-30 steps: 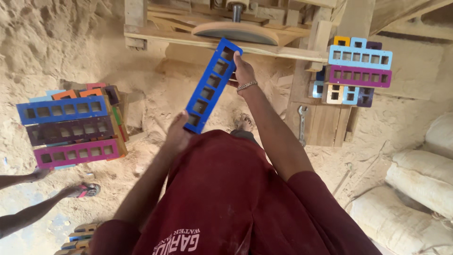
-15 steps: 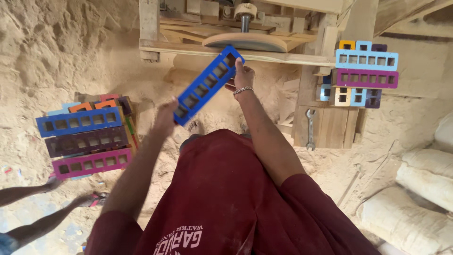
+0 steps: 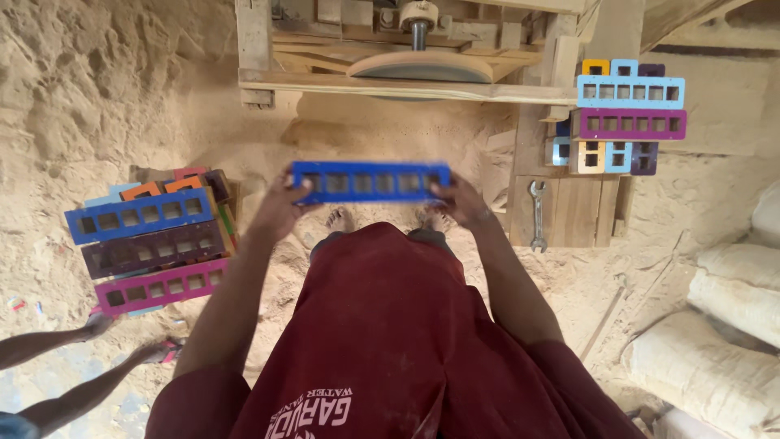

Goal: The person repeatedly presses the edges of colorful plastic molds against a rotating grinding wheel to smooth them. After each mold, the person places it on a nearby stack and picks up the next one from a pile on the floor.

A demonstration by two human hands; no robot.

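Observation:
I hold a long blue frame [image 3: 370, 180] with a row of rectangular openings level in front of me, above my bare feet on the sand. My left hand [image 3: 280, 203] grips its left end and my right hand [image 3: 461, 201] grips its right end. Just beyond it stands a wooden machine frame [image 3: 382, 81] carrying a round flat disc [image 3: 422, 67] on a vertical shaft.
A stack of blue, brown and pink frames [image 3: 150, 240] lies on the sand at my left. More coloured frames [image 3: 630, 110] rest on a wooden stand at the right, a spanner [image 3: 537, 215] hanging below. White sacks [image 3: 723, 325] lie right. Another person's legs [image 3: 73, 366] show lower left.
The blue frame was tilted with its far end up near the disc; it has swung down to level and come closer to my body, both hands still on its ends.

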